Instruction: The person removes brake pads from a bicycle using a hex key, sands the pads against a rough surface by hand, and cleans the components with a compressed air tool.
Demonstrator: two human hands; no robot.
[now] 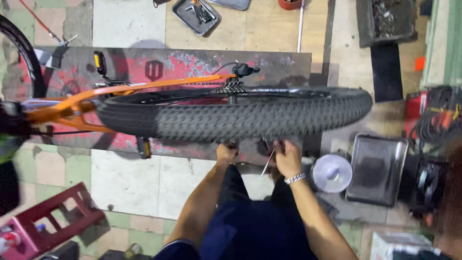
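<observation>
Orange bicycle frame [72, 103], upside down on the floor [130, 178], with its rear wheel uppermost in view: a black knobby tire [236, 118] running left to right, the gear cluster [232, 87] and chain just behind it. Left hand [226, 152]: reaches up under the tire's near edge, fingers curled; what they close on is hidden by the tire, so the grip cannot be told. Right hand [287, 156]: fingers closed around a thin metal rod-like tool [268, 162] that slants down to the left, close below the tire; a silver bracelet [294, 178] at the wrist. Near the right hand, on the floor: a small round white fan [331, 173] and a dark metal tray [376, 168]. Farther off: a tray of tools [196, 15] beyond the bicycle and a red stand [53, 219] at lower left.
</observation>
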